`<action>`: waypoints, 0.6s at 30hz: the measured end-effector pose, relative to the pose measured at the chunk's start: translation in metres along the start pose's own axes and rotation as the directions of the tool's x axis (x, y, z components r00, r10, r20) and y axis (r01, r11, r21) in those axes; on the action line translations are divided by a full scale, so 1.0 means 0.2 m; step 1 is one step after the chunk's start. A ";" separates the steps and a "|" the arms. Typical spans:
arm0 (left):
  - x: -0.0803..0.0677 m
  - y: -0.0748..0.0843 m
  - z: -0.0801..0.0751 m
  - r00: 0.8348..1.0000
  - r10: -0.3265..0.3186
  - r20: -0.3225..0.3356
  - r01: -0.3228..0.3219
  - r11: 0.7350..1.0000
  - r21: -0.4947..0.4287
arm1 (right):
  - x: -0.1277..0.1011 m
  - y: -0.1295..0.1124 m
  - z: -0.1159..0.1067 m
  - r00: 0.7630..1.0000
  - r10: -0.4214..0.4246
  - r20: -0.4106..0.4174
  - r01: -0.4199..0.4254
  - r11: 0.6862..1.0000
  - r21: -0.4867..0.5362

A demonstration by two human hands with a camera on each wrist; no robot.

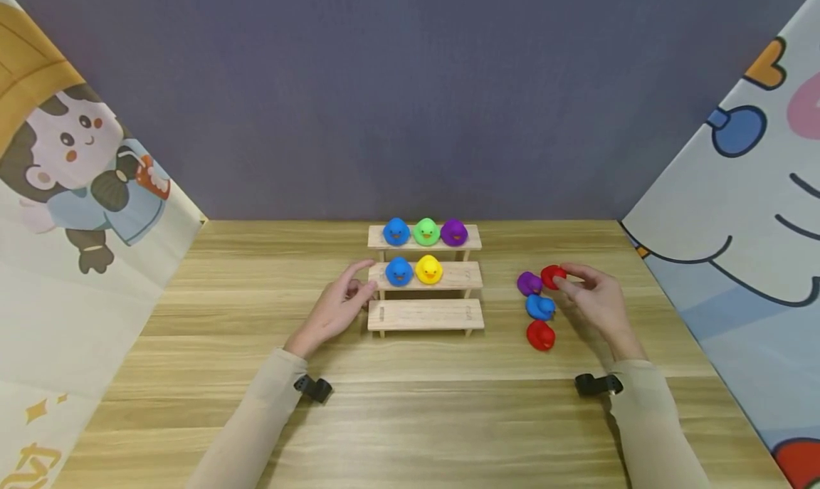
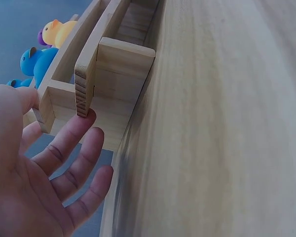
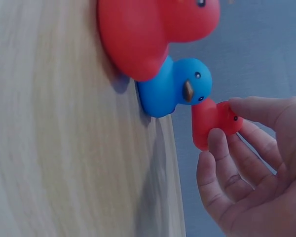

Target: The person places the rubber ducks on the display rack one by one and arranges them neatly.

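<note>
A three-step wooden display stand (image 1: 426,315) rises on the table. My left hand (image 1: 334,309) holds the left end of its middle step, thumb at the near edge and index finger at the far edge. On the top step sit a blue duck (image 1: 396,232), a green duck (image 1: 426,232) and a purple duck (image 1: 454,233). The middle step bears another blue duck (image 1: 398,272) and a yellow duck (image 1: 428,270). To the right, my right hand (image 1: 597,300) pinches a red rubber duck (image 3: 205,123), which appears raised off the table in the right wrist view.
Close by the right hand lie a purple duck (image 1: 529,283), a blue duck (image 1: 540,307) and a second red duck (image 1: 541,335). A dark partition (image 1: 410,104) stands behind the wooden table (image 1: 448,418). Printed panels flank both sides.
</note>
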State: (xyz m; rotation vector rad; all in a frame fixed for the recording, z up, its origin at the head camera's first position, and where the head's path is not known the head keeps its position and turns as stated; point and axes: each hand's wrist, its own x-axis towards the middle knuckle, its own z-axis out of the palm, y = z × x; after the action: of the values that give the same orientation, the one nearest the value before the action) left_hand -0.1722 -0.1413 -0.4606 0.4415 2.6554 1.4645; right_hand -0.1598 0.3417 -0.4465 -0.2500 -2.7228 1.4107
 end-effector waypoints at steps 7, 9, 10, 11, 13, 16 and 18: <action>0.00 0.00 0.00 1.000 0.003 0.010 -0.003 1.000 -0.026 | -0.01 -0.03 0.00 1.000 -0.023 -0.015 0.023 1.000 0.005; 0.00 -0.01 0.00 1.000 0.010 0.012 -0.009 0.999 -0.034 | -0.02 -0.04 0.00 0.999 -0.036 -0.029 0.037 0.999 0.002; 0.00 -0.01 0.00 1.000 0.013 0.011 -0.012 0.999 -0.040 | -0.02 -0.04 0.00 0.998 -0.043 -0.035 0.043 0.999 -0.001; 0.00 -0.01 0.00 1.000 0.015 0.012 -0.014 0.999 -0.044 | -0.02 -0.05 0.00 0.998 -0.048 -0.041 0.048 0.999 -0.006; 0.00 -0.01 0.00 1.000 0.017 0.016 -0.016 0.998 -0.054 | -0.03 -0.07 0.01 0.998 -0.051 -0.046 0.050 0.999 -0.017; 0.00 -0.01 0.00 1.000 0.014 0.027 -0.012 0.998 -0.066 | -0.04 -0.09 0.01 0.998 -0.052 -0.042 0.051 0.998 -0.026; 0.00 -0.01 0.00 0.999 0.010 0.033 -0.007 0.998 -0.068 | -0.05 -0.11 0.02 0.998 -0.052 -0.034 0.051 0.998 -0.031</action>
State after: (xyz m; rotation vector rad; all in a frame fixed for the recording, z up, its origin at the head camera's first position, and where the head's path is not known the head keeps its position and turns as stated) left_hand -0.1734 -0.1429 -0.4617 0.4683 2.5721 1.5306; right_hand -0.1538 0.3241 -0.4308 -0.2025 -2.7032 1.3408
